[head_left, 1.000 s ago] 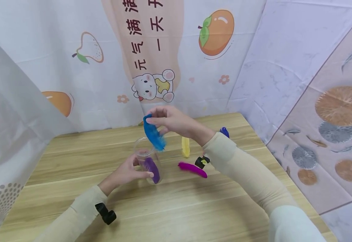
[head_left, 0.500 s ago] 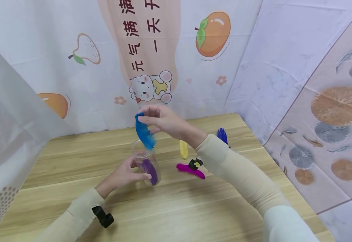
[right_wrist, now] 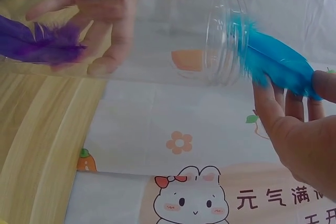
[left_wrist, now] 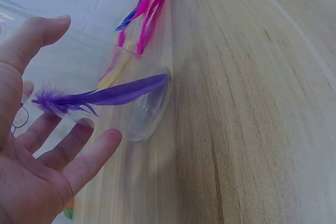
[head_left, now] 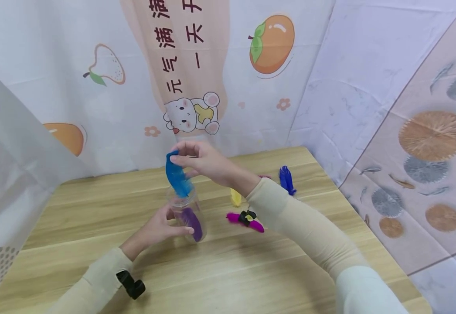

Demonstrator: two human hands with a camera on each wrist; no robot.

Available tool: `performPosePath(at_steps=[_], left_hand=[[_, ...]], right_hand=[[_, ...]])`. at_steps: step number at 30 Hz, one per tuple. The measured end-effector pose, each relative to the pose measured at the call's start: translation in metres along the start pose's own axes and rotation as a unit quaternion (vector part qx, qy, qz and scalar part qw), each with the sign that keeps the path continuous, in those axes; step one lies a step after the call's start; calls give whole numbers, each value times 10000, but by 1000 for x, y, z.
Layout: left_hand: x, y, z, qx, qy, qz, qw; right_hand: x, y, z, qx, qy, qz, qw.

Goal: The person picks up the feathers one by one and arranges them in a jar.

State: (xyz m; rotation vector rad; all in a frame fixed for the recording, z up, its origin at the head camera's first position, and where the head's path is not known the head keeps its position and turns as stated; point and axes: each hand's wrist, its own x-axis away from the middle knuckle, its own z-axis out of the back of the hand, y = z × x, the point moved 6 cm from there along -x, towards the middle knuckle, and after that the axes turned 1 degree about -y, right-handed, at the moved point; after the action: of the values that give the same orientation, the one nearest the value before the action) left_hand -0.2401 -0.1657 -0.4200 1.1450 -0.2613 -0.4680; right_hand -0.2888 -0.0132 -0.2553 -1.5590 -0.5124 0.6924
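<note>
A clear plastic jar (head_left: 201,229) stands on the table, and my left hand (head_left: 159,229) grips it around the side. Inside lies a purple feather (left_wrist: 123,93), slanting toward the jar's bottom. My right hand (head_left: 206,163) pinches a bright blue feather (right_wrist: 281,61) by one end between thumb and fingers. The feather's fluffy end reaches the jar's open mouth (right_wrist: 231,38) and overlaps the rim in the right wrist view. In the left wrist view the left thumb and fingers spread around the jar's clear wall.
To the jar's right on the wooden table (head_left: 228,274) lie a yellow feather (head_left: 235,198), a magenta feather (head_left: 233,217) and a dark blue feather (head_left: 286,179). The right wrist's black camera (head_left: 246,217) partly covers the magenta one. A printed curtain (head_left: 126,104) hangs behind.
My right hand has moved left and the blue feather has come down from above the jar to its mouth. My left hand keeps its grip on the jar.
</note>
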Motion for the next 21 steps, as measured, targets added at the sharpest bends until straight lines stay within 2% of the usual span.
performPosePath(at_steps=[11, 21], left_hand=[[-1, 1, -2, -41, -85, -111, 9999], [0, 0, -1, -79, -64, 72, 9999]], right_hand=[[2, 6, -4, 363, -258, -91, 9990], [3, 11, -7, 690, -271, -58, 9972]])
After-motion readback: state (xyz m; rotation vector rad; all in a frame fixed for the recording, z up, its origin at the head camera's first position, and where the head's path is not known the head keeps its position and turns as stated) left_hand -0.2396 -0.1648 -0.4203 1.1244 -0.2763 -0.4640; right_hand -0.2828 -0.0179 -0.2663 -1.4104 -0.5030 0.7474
